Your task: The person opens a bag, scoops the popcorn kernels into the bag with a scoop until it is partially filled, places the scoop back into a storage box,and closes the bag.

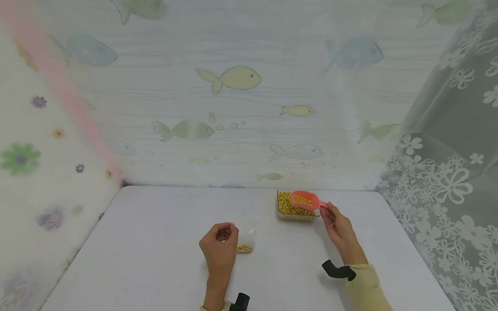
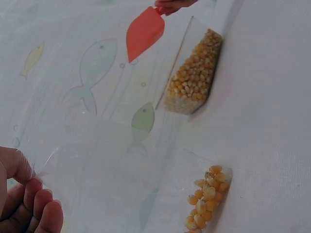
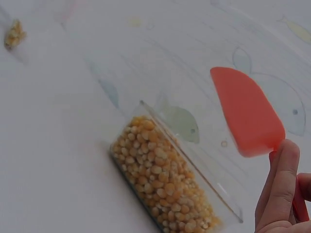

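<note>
Kernels fill the scoop (image 1: 304,200) only overhead; right hand (image 1: 337,224) pinches it, left hand (image 1: 220,245) apparently grips the bag (image 2: 126,179).

The scoop (image 1: 305,200) is orange plastic, smooth and matt. The box (image 1: 295,207) is clear, hard plastic with shiny walls you can see through. The corn (image 3: 165,187) in it is yellow, dry and a bit shiny, like little beads. The bag (image 2: 121,184) is thin, clear plastic film, soft and crinkly, with a faint shine. The table (image 1: 155,242) is white and matt; up close it looks a little grainy. The wall (image 1: 233,108) behind is a soft, smooth sheet printed with pale fish. The curtain (image 1: 447,172) at the right is thin, see-through cloth with white flowers.
</note>
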### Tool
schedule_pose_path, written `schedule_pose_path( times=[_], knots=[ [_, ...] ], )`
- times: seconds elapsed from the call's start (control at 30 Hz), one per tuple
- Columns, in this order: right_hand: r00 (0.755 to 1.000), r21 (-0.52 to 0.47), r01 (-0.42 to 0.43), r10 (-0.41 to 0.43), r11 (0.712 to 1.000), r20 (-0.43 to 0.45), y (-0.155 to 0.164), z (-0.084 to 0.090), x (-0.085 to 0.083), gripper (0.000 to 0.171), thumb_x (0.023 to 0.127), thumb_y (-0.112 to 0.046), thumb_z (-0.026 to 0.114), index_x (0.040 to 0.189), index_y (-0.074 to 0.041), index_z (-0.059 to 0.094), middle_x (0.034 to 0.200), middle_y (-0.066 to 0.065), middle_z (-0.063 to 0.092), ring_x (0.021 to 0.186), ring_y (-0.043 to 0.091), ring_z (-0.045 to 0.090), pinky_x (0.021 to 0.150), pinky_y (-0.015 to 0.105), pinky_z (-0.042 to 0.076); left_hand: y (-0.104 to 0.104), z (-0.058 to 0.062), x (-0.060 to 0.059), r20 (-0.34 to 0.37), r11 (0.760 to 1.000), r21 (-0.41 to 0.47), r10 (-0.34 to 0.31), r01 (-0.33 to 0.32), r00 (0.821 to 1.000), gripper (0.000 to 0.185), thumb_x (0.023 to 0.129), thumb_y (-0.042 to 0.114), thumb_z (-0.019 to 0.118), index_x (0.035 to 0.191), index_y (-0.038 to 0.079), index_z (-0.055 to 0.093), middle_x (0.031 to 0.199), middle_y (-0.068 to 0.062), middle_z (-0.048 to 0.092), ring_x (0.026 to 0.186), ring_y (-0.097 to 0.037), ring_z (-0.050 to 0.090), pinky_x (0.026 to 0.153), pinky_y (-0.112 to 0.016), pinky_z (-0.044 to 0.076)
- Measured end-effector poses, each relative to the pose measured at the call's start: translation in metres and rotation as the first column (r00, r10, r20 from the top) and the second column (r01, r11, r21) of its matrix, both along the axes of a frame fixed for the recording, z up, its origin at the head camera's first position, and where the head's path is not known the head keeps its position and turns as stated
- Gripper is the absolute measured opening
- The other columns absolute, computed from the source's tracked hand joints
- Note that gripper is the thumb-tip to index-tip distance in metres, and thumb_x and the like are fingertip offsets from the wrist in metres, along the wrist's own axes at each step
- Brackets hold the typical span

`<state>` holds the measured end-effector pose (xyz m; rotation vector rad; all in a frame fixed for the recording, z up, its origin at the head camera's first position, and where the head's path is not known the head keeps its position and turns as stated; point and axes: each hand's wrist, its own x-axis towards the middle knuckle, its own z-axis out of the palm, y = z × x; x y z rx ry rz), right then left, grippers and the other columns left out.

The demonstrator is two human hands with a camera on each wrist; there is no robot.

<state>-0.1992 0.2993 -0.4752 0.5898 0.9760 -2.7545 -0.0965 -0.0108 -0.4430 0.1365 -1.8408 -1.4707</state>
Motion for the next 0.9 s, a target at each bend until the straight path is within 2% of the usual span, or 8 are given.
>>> schedule_pose_path(
  times=[0.3,0.53,0.67,0.9],
  knots=[
    [0.999,0.013,-0.029,0.029,1.000,-0.025,-0.005,0.002,0.011,0.023,0.104,-0.017,0.054,0.089,-0.008,0.070,0.081,0.005,0.075,0.079,0.010,0.075,0.081,0.016,0.056,0.001,0.000,0.000,0.014,1.000,0.006,-0.001,0.001,1.000,0.012,0.078,-0.019,0.071,0.076,-0.007,0.071,0.064,-0.013,0.066,0.055,-0.011,0.058,0.054,-0.017,0.051],
    [0.995,-0.015,-0.050,0.049,0.999,-0.093,-0.012,-0.004,0.019,0.018,0.105,-0.013,0.053,0.091,-0.007,0.063,0.079,0.008,0.076,0.076,0.011,0.075,0.075,0.017,0.058,0.001,0.000,0.000,0.020,1.000,0.006,0.006,-0.006,1.000,0.012,0.078,-0.019,0.071,0.076,-0.007,0.072,0.063,-0.013,0.066,0.055,-0.010,0.058,0.054,-0.017,0.051],
    [0.992,0.023,-0.077,0.079,0.997,-0.103,-0.022,-0.008,0.023,0.020,0.107,-0.014,0.051,0.090,-0.009,0.062,0.079,0.007,0.076,0.075,0.010,0.074,0.074,0.016,0.057,0.001,0.000,0.000,0.012,1.000,-0.009,0.017,-0.017,1.000,0.012,0.077,-0.019,0.071,0.075,-0.007,0.071,0.063,-0.013,0.066,0.054,-0.011,0.058,0.053,-0.017,0.051],
    [0.980,0.106,-0.139,0.152,0.985,-0.126,-0.044,-0.012,0.035,0.033,0.109,-0.014,0.045,0.087,-0.009,0.069,0.078,0.004,0.075,0.074,0.006,0.073,0.073,0.013,0.056,0.001,0.001,0.001,0.018,1.000,-0.001,0.006,-0.006,1.000,0.011,0.078,-0.018,0.072,0.076,-0.007,0.072,0.063,-0.013,0.066,0.054,-0.013,0.058,0.054,-0.017,0.051]
  ],
)
